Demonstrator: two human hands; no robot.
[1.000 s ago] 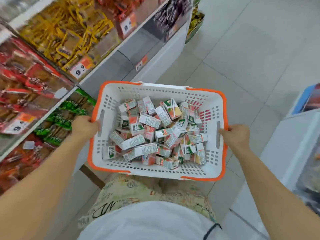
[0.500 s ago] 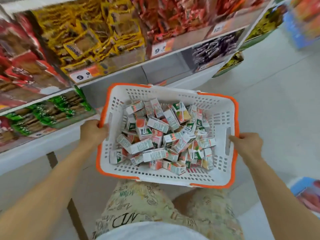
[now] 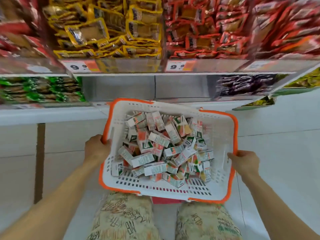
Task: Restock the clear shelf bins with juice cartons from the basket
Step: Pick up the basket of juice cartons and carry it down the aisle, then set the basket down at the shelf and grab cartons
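Note:
A white basket (image 3: 220, 135) with an orange rim hangs in front of me, heaped with several small juice cartons (image 3: 164, 149). My left hand (image 3: 96, 149) grips the basket's left rim. My right hand (image 3: 243, 161) grips the right rim. Straight behind the basket, on the lower shelf, are two clear bins (image 3: 152, 87) that look bare inside, between green packets and dark packets.
The upper shelf holds yellow snack packets (image 3: 107, 30) and red packets (image 3: 216, 28) behind price tags (image 3: 81, 66). Green packets (image 3: 39, 90) fill the lower left bin, dark ones (image 3: 242, 84) the lower right. White floor tiles lie to the right; my patterned shorts (image 3: 124, 217) are below.
I have turned left to face the shelf squarely. The basket has come closer to the lower shelf, still carried in both hands.

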